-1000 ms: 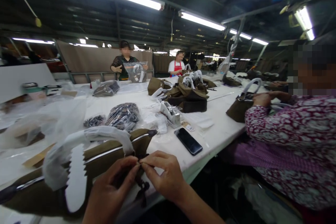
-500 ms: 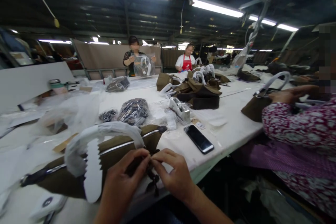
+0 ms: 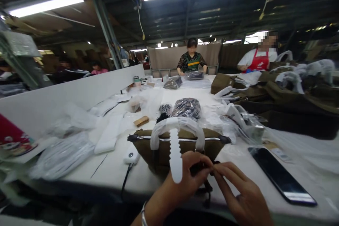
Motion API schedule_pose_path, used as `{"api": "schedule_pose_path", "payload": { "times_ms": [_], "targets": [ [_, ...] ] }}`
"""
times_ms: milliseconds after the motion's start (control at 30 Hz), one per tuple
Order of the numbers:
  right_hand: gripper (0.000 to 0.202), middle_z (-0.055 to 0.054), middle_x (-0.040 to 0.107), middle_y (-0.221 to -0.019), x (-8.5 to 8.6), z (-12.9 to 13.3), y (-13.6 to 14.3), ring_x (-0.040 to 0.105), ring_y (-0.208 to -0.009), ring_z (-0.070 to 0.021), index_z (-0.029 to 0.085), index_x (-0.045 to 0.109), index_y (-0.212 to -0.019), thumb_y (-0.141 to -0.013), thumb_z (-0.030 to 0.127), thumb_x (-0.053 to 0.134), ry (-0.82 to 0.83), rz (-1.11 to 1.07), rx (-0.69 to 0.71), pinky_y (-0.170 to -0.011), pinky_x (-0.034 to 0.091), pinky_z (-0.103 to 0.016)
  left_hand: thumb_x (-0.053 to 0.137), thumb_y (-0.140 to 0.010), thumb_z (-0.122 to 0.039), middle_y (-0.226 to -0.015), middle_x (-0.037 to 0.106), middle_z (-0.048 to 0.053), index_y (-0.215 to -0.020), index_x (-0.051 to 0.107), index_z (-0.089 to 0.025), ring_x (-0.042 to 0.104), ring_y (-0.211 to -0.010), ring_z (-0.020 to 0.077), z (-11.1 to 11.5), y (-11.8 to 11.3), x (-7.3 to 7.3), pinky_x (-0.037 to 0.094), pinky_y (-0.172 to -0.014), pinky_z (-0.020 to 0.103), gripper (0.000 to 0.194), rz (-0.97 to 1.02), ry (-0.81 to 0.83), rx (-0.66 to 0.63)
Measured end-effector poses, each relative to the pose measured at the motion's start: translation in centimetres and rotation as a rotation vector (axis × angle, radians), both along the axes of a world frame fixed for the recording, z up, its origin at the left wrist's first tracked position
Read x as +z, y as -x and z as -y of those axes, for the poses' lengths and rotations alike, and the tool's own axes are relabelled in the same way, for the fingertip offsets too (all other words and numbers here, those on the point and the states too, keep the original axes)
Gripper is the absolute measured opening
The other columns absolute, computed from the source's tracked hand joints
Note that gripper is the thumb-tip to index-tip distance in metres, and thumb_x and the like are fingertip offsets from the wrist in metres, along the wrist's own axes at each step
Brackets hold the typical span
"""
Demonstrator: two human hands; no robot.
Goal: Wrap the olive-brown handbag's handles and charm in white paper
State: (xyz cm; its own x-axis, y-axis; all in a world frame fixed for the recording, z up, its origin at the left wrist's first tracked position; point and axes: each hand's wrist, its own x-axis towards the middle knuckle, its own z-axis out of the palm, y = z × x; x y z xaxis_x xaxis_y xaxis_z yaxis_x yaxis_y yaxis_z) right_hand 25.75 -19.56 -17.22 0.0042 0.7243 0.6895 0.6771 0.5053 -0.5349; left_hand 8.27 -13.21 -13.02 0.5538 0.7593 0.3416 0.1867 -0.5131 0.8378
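Observation:
An olive handbag (image 3: 165,155) stands on the table in front of me, its silver zip along the top closed. White wrapping covers its handle (image 3: 200,137), and a white notched strip (image 3: 174,155) hangs down from it. In front of the bag's right side, my left hand (image 3: 189,173) is closed in a pinch, fingertips against those of my right hand (image 3: 238,187). My right hand pinches too. Between and below the fingertips shows a dark tassel-like piece (image 3: 208,187) with dangling ends; its exact form is hidden by the fingers.
A phone (image 3: 280,174) lies to the right, near a tape dispenser (image 3: 246,123). Olive bags (image 3: 291,113) are piled behind. Beyond my bag sits a clear-wrapped dark bundle (image 3: 186,107). A white corded device (image 3: 131,155) is at left. Two people work across the table.
The view has swung left and the bag now appears more upright and square to me. Both hands keep pinching at the same spot. The person opposite has lowered a plastic-bagged item to the table.

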Motion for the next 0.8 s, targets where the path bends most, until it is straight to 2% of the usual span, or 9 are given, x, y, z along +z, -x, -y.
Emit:
{"api": "schedule_pose_path", "payload": {
  "times_ms": [167, 300, 533, 800],
  "targets": [
    [0.019, -0.005, 0.068, -0.100, -0.8, -0.1, -0.2, 0.071, -0.089, -0.0138, 0.024, 0.066, -0.114, -0.100, 0.027, 0.053, 0.033, 0.064, 0.011, -0.079, 0.056, -0.017, 0.068, -0.087, -0.011, -0.095, 0.072, -0.001, -0.098, 0.074, -0.022, 0.064, -0.091, 0.0139, -0.1, 0.2, -0.7, 0.046, -0.083, 0.022, 0.016, 0.012, -0.036, -0.024],
    [0.019, -0.004, 0.067, -0.096, -0.9, -0.2, 0.3, 0.070, -0.088, -0.0148, 0.026, 0.067, -0.114, -0.100, 0.023, 0.053, 0.048, 0.000, 0.020, -0.078, 0.056, -0.020, 0.067, -0.088, -0.013, -0.094, 0.072, 0.000, -0.097, 0.074, -0.023, 0.064, -0.090, 0.0149, -0.2, 0.2, -0.6, 0.046, -0.083, 0.023, 0.015, -0.025, -0.040, -0.028],
    [0.017, -0.005, 0.067, -0.093, 0.3, 0.0, 0.7, 0.067, -0.088, -0.0176, 0.024, 0.068, -0.103, -0.098, 0.017, 0.053, 0.125, -0.137, 0.027, -0.078, 0.054, -0.026, 0.064, -0.091, -0.021, -0.094, 0.072, 0.000, -0.095, 0.072, -0.023, 0.067, -0.090, 0.0168, -0.9, 0.3, -0.1, 0.049, -0.085, 0.027, 0.009, -0.053, -0.010, -0.049],
    [0.016, -0.005, 0.065, -0.092, 1.5, 0.1, 0.1, 0.064, -0.089, -0.0165, 0.020, 0.069, -0.099, -0.097, 0.016, 0.054, 0.155, -0.126, 0.033, -0.080, 0.051, -0.027, 0.064, -0.088, -0.019, -0.086, 0.072, -0.003, -0.089, 0.070, -0.024, 0.067, -0.082, 0.0136, -1.2, 0.0, -0.3, 0.048, -0.078, 0.023, 0.008, -0.071, -0.063, -0.029]
  ]
}}
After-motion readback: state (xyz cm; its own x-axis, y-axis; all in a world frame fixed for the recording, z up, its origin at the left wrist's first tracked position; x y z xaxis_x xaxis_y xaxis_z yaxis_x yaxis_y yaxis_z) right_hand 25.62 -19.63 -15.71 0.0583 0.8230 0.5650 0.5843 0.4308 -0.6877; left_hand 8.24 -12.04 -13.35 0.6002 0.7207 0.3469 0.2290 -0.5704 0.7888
